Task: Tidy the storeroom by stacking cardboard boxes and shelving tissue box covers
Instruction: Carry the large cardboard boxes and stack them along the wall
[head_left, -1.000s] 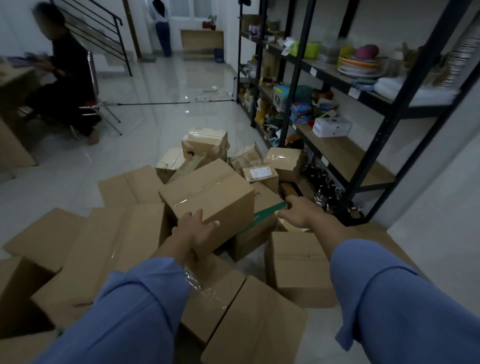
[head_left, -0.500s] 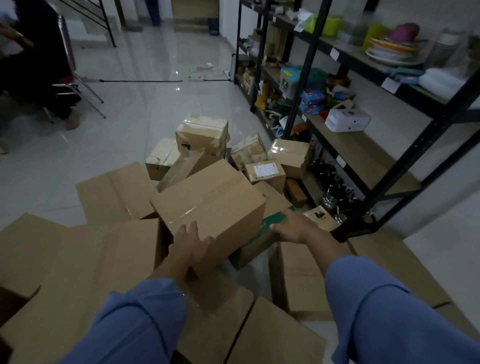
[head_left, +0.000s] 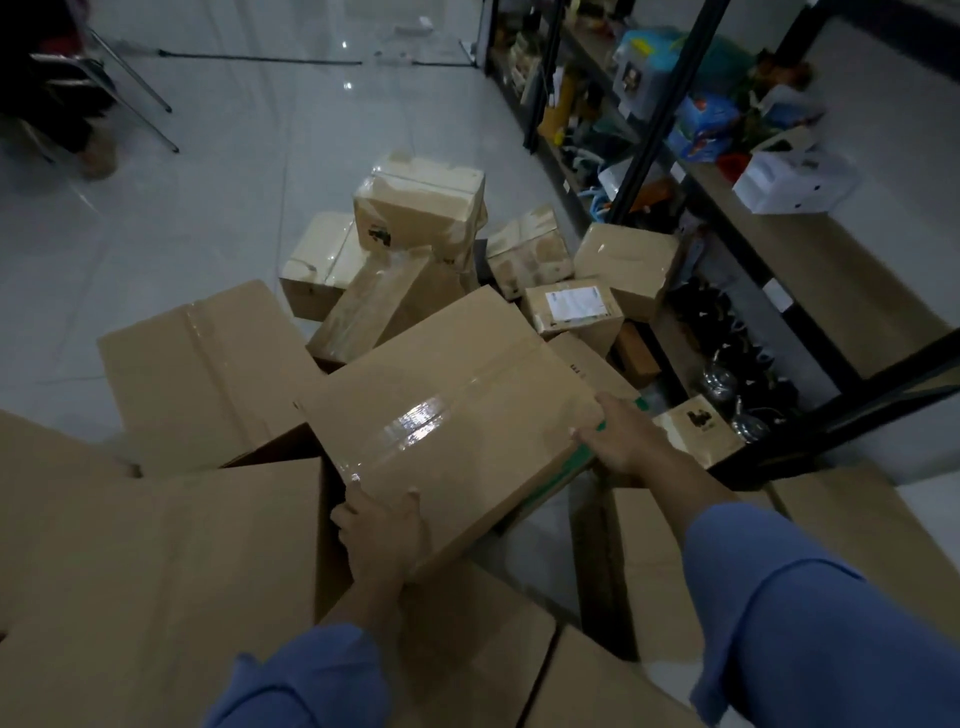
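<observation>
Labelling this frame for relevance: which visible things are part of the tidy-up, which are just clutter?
Job:
- taped box, gripped by left hand and right hand
- labelled small box
- large box on the floor
- shelf rack

Lying about:
- chair legs
- black cable
- white case on the shelf

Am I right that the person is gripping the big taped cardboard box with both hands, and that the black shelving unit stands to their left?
Not quite: the black shelving unit stands to their right, as the head view shows. The rest holds: the left hand and right hand both grip the big taped cardboard box.
</observation>
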